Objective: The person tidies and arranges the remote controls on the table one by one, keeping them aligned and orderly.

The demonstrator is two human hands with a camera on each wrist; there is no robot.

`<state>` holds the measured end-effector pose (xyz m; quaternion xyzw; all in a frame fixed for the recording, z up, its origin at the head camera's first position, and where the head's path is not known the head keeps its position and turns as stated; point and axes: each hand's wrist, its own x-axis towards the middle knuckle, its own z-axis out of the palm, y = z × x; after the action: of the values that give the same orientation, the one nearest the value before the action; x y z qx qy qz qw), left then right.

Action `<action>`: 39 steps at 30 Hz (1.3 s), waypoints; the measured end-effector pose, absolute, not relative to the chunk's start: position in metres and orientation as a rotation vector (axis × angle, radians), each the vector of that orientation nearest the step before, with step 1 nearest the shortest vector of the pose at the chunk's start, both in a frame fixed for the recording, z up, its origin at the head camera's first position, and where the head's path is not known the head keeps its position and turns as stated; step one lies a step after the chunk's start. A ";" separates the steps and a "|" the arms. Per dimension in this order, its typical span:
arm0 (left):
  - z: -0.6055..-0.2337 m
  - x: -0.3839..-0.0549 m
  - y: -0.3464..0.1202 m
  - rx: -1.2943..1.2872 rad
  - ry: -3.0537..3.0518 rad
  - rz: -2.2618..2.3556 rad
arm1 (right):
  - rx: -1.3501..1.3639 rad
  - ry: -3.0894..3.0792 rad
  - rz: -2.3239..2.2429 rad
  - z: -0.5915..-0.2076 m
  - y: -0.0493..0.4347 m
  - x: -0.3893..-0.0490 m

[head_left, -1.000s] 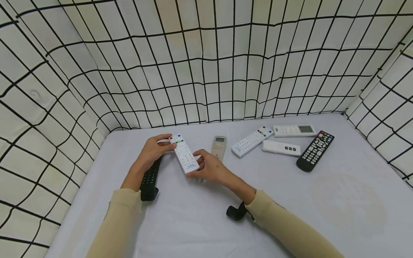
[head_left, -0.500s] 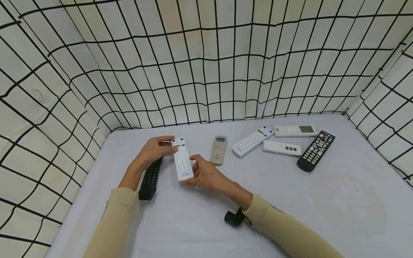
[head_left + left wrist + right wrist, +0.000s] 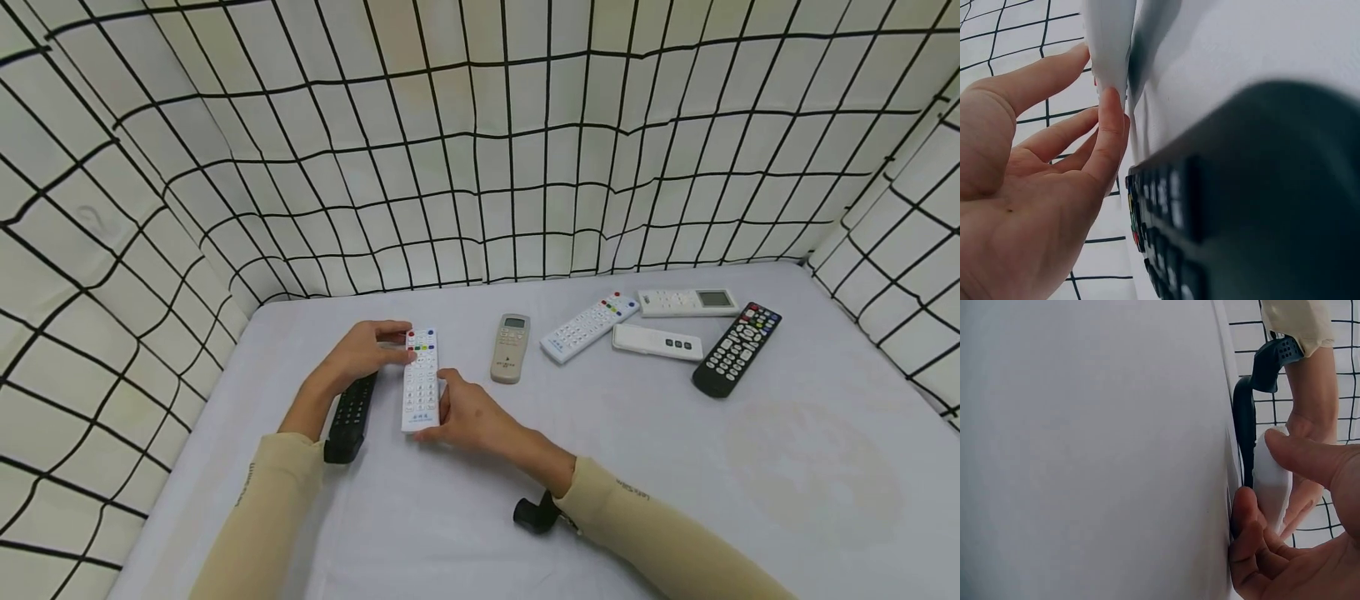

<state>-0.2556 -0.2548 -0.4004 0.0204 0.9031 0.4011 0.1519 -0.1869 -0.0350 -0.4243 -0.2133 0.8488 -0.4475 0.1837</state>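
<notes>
A white remote control [image 3: 421, 392] with coloured buttons near its top is held between both hands, its long side pointing away from me. My left hand [image 3: 358, 354] pinches its far end, thumb and fingers at the left edge. My right hand [image 3: 476, 414] grips the near end, with the thumb at the bottom edge and fingers along the right side. In the left wrist view the fingertips [image 3: 1110, 109] touch the remote's edge. The right wrist view shows the remote's end [image 3: 1272, 478] between thumb and fingers. A black remote [image 3: 354, 404] lies under my left wrist, partly covered.
Right of the hands, a beige remote [image 3: 510, 348] lies on the white tabletop [image 3: 420, 525]. Farther right lie another white remote [image 3: 588, 327], a white remote with a screen [image 3: 686, 302], a slim white one [image 3: 657, 342] and a black one [image 3: 737, 350]. Black-gridded white walls [image 3: 517, 158] surround the table.
The held white remote has turned from slanting to nearly straight and moved slightly toward me and lower. The right hand has shifted left and nearer; the left hand has moved slightly right.
</notes>
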 end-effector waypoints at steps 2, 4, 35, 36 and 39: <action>-0.400 -0.255 -0.255 0.057 2.588 1.147 | -0.597 2.405 -1.242 -0.424 -0.037 -0.186; -0.399 -0.255 -0.255 0.055 2.595 1.134 | -0.595 2.405 -1.233 -0.423 -0.039 -0.184; -0.399 -0.252 -0.256 0.129 2.606 1.073 | -0.538 2.547 -0.998 -0.419 -0.059 -0.172; -0.399 -0.252 -0.256 0.127 2.606 1.074 | -0.538 2.546 -0.995 -0.419 -0.059 -0.172; -0.399 -0.251 -0.256 0.121 2.606 1.082 | -0.536 2.542 -1.002 -0.419 -0.058 -0.172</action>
<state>-0.2511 -0.2560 -0.3995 0.0423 0.9111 0.3783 0.1582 -0.1723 -0.0580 -0.4186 -0.1893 0.8984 -0.3542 0.1778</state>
